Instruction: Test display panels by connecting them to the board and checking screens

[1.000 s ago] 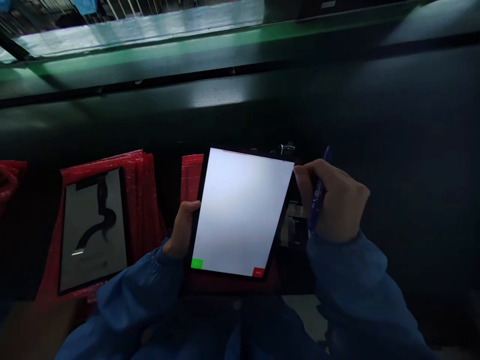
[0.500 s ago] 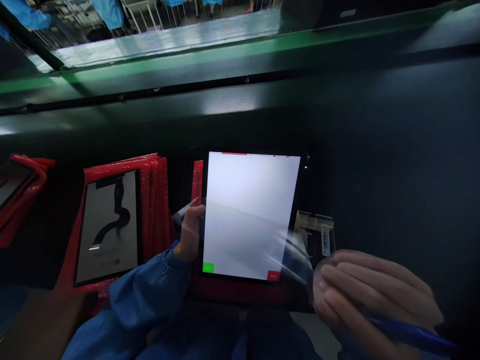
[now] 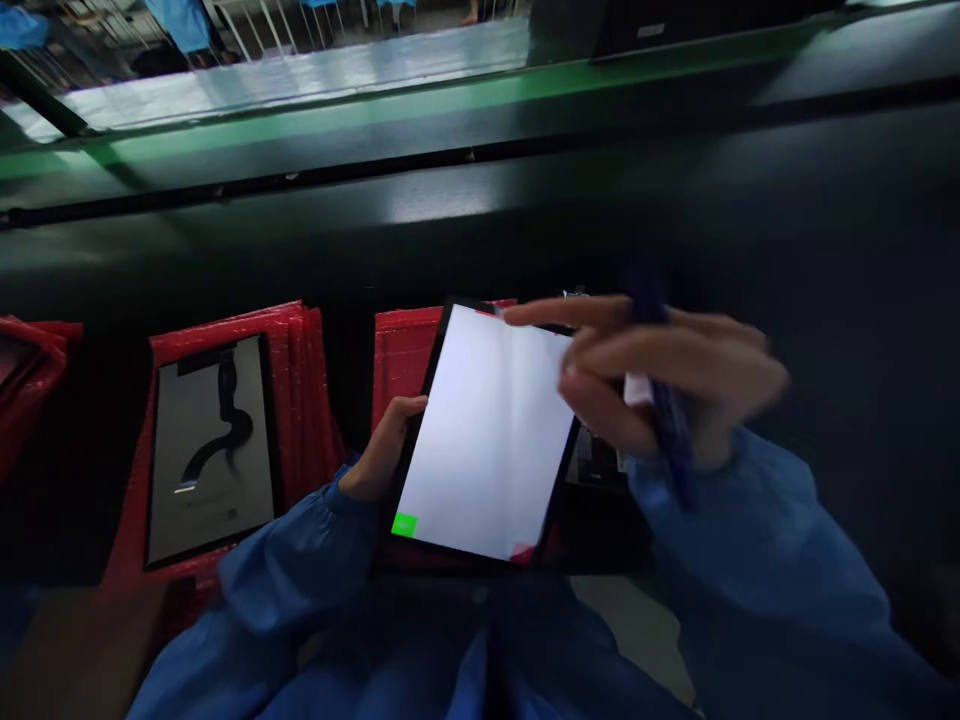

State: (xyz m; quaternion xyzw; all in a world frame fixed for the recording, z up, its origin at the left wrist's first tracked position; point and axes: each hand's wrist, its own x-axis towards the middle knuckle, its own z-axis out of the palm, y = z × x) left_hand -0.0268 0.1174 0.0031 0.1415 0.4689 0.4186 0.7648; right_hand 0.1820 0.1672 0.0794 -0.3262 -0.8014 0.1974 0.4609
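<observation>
My left hand (image 3: 384,447) grips the left edge of a tablet (image 3: 487,440) whose screen glows white, with a small green square at its lower left corner and a red one at its lower right. My right hand (image 3: 660,370) hovers over the tablet's upper right part, motion-blurred, fingers extended toward the top edge. A blue pen (image 3: 667,420) is tucked in that hand, pointing down. Both arms wear blue sleeves.
A stack of red padded sleeves (image 3: 300,370) at left carries a screen panel (image 3: 210,450) with a black flex cable. More red sleeves (image 3: 401,350) lie under the tablet and at the far left (image 3: 30,360). A dark workbench (image 3: 787,250) and green conveyor edge (image 3: 450,100) run behind.
My right hand rose from the lower right up to the tablet's top right corner, still carrying the pen. The tablet tilted slightly, its top leaning right.
</observation>
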